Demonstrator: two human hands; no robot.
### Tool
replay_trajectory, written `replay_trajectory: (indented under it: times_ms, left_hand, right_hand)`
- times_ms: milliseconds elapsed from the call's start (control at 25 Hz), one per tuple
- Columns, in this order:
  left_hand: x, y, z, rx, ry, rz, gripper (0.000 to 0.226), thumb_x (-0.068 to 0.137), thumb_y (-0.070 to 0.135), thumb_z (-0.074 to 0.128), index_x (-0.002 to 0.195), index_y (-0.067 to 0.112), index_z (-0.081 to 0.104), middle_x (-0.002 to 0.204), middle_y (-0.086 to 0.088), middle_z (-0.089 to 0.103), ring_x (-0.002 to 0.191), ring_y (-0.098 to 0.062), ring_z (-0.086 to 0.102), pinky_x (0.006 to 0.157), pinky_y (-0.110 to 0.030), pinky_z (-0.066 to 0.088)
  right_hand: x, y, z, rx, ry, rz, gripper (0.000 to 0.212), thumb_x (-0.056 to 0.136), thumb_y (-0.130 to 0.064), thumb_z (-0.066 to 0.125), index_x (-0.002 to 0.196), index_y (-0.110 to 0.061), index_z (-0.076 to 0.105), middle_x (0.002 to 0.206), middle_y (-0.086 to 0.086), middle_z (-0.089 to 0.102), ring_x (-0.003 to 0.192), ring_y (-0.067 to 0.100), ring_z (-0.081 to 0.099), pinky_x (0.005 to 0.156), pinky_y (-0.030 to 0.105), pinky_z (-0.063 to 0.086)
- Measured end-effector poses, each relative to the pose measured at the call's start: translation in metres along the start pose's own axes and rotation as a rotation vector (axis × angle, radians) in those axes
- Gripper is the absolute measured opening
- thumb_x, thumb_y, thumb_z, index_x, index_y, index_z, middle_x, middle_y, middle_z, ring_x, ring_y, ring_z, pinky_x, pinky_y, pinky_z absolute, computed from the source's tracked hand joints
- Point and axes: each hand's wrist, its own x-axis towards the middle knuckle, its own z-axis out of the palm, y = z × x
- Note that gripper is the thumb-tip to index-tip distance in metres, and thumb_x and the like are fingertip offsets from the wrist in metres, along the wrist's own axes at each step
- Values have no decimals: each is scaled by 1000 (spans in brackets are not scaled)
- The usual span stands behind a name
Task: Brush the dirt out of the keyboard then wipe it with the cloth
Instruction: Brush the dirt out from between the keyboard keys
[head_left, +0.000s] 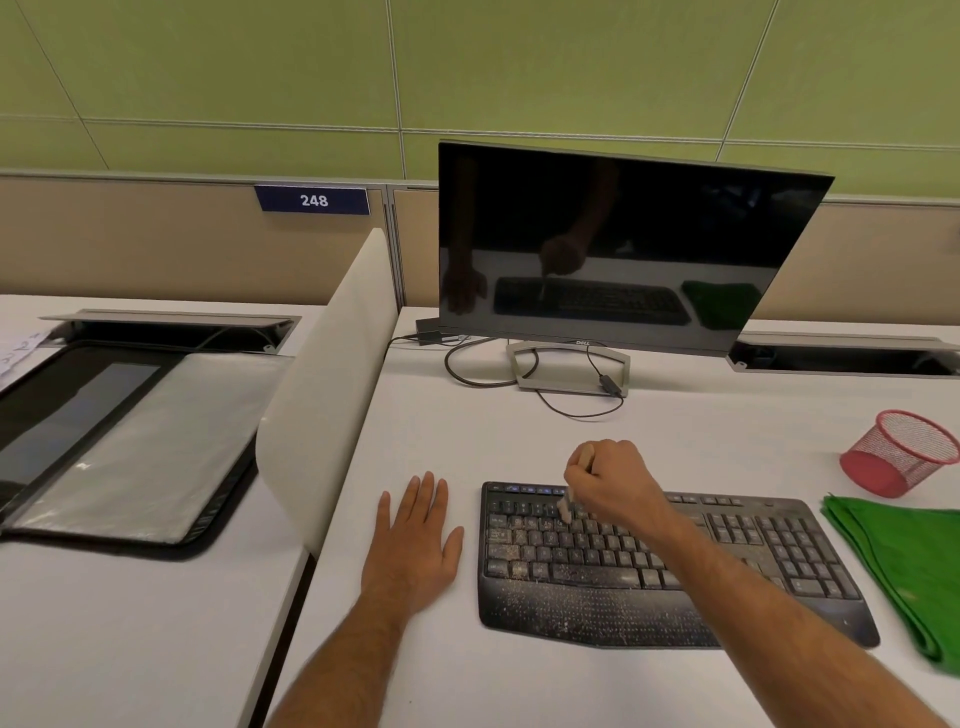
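Left hand (415, 540) flat on desk (519, 441), right hand (610, 480) gripping brush (566, 509) over keyboard (675, 571) by Dell monitor (623, 244).

Both my arms come into view from the bottom edge — bare all the way, no sleeve on either one. My left forearm (363, 639) has fine dark hair along it, and my right forearm (727, 587) shows the same. My left hand (415, 540) wears no ring, no watch, no glove — my right hand (613, 478) is just as bare.
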Motion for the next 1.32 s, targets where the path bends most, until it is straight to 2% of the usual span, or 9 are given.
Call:
replay_trajectory:
  times_ms: [200,320,440,520,640,800,920,1080,1320]
  left_hand:
    - [0,2,-2,-8,-7,2,82,87,58,-6,159,19,0,166,0,-6,153,-16,-8,118,-46,-13]
    - [0,1,-2,0,-18,3,83,86,58,-8,158,19,-3,166,1,-9,152,-16,-10,118,-45,-14]
    - [1,0,0,-7,6,3,80,89,58,-2,158,18,4,166,-1,-1,153,-17,-4,118,-45,-13]
    - [0,0,2,-4,14,3,78,91,57,2,158,17,7,166,-1,3,153,-18,0,118,-45,-11]
    - [1,0,2,-10,31,7,78,91,57,3,158,17,9,166,-2,4,153,-18,1,118,-45,-11]
    - [1,1,0,-16,29,14,81,88,58,-2,159,18,4,165,0,-3,153,-17,-5,117,-45,-14]
    - [1,-1,3,-11,36,4,76,93,56,7,158,17,13,165,-2,8,153,-19,5,118,-46,-8]
    - [0,-1,5,12,3,-4,70,97,53,22,154,14,30,161,-5,27,150,-22,24,117,-48,2]
    - [1,-1,5,16,22,0,71,97,53,19,156,15,26,163,-5,22,151,-21,19,117,-48,0]
  right_hand:
    - [0,4,0,-39,-24,8,30,82,-13,52,55,-19,63,66,-9,68,61,7,62,54,21,46]
    - [-1,7,-3,-16,44,10,33,83,-13,52,53,-23,58,65,-10,67,61,6,61,55,19,42]
    - [-3,8,-1,-63,3,5,28,85,-15,52,62,-18,68,71,-10,69,64,7,62,59,22,49]
    - [-3,7,-1,-55,-5,2,28,84,-14,53,60,-17,67,70,-9,68,64,7,62,59,23,51]
    - [-2,7,-1,0,77,12,29,84,-14,52,58,-23,62,70,-9,69,65,8,63,58,23,49]
    - [-3,8,2,-40,4,-13,29,84,-13,52,59,-19,66,69,-10,69,63,7,62,57,22,49]
    - [-3,8,0,60,30,-58,25,87,-13,55,67,-18,69,68,-8,69,60,5,62,53,16,44]
    - [-6,10,-1,103,-129,-135,12,87,-19,64,80,-20,75,68,-11,69,62,1,60,55,16,42]
    - [4,15,-17,-90,-312,-142,11,86,-20,64,87,-19,75,84,-6,73,81,10,65,74,29,55]
